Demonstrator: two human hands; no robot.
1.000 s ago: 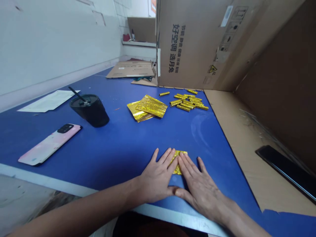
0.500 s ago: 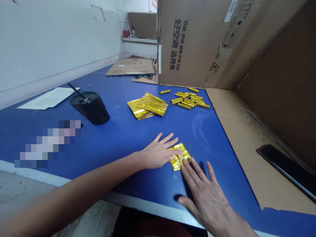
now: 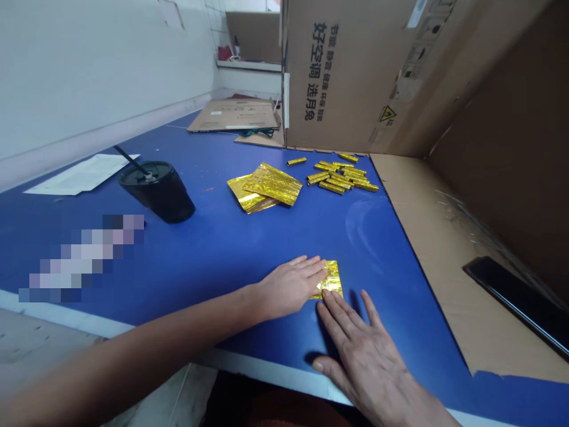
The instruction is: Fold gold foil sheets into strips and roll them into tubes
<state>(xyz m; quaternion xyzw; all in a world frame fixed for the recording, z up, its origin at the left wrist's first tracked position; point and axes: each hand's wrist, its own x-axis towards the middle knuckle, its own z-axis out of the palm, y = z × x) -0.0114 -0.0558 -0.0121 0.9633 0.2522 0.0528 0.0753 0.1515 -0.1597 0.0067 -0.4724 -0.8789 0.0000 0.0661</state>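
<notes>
At the far end of the blue table (image 3: 213, 243), one big cardboard box (image 3: 355, 77), printed side toward the camera. To the right, one cardboard liner (image 3: 427, 237) over the tabletop, with one black phone (image 3: 515, 302) on it. Farther back, one flat cardboard sheet (image 3: 235, 115). At the left, one white paper (image 3: 80, 175) and one black lidded cup (image 3: 157, 193) with a straw.

Mid-table, one stack of flat gold foil sheets (image 3: 264, 188): at least three layers showing, exact number not readable. Just right of it, one heap of rolled gold sticks (image 3: 342, 177), about fifteen, too tightly heaped for a sure count, plus one lone stick (image 3: 296, 161) lying apart on the left.

Near the front edge, two hands at one folded foil piece (image 3: 332, 279), flat on the table. Left hand (image 3: 293, 284) palm down, fingers pressed together, bearing on the piece's left part. Right hand (image 3: 364, 350) palm down on the bare table, fingers spread, fingertips at the piece's near edge; touching or just short, hard to tell. Nothing pinched or lifted.

Judged from the layout: well under way, with the heap rolled, this piece folded but not rolled, and the stack untouched.
</notes>
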